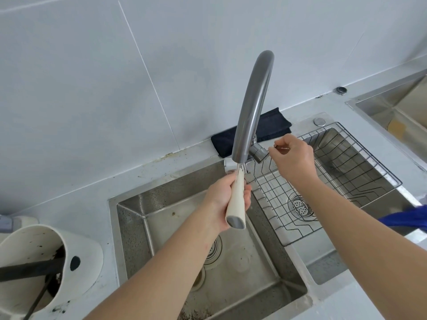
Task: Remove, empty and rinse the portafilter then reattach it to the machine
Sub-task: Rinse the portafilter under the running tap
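Observation:
My left hand (219, 199) grips the portafilter (236, 202) by its cream handle, grey end cap toward me, over the left sink basin (131, 215). The metal head points up and away, and the end of the grey faucet spout (251, 105) hides it. I cannot see whether water is running. My right hand (293, 158) reaches to the faucet base and pinches its thin lever (280, 148) between thumb and fingers.
A wire rack (346, 162) sits in the right basin over a drain strainer (301, 207). A white knock box (76, 245) with dark grounds and a black bar stands at the left. Behind the faucet lies a black cloth (272, 125); a blue cloth (406, 218) and another steel basin (392, 107) are at the right.

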Demonstrator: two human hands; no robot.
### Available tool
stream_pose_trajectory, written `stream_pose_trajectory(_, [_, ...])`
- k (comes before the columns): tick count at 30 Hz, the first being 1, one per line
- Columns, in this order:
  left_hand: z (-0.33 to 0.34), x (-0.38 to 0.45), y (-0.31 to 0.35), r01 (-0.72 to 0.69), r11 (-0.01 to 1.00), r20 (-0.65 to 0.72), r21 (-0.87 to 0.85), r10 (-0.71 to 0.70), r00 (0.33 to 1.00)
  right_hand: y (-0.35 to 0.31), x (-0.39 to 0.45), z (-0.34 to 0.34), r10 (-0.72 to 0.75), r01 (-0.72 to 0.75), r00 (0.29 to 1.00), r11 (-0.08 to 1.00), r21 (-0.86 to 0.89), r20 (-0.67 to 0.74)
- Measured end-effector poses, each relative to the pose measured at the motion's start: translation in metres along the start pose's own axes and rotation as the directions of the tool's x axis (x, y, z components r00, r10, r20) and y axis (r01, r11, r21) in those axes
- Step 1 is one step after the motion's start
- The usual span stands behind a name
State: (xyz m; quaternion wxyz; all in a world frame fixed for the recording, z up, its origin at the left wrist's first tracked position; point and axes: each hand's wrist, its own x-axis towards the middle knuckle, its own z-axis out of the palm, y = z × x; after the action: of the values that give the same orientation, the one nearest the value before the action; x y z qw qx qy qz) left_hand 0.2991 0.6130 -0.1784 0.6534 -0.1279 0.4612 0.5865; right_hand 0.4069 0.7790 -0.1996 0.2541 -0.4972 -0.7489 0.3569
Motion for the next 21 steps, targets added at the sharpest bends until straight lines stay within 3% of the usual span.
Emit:
stream_pose_trajectory(17, [-0.036, -0.05, -0.019, 0.057, 0.984, 0.168, 0.17, -0.086, 0.982, -0.003, -0.001, -0.002, 0.0, 0.0, 1.0, 1.0, -0.015, 0.006])
stream_pose_trajectory(21, [-0.043, -0.055, -0.017, 0.053, 0.99, 0.209, 0.132, -0.08, 0.975, -0.004, -0.001, -0.002, 0.002, -0.002, 1.0, 1.0, -0.004, 0.0])
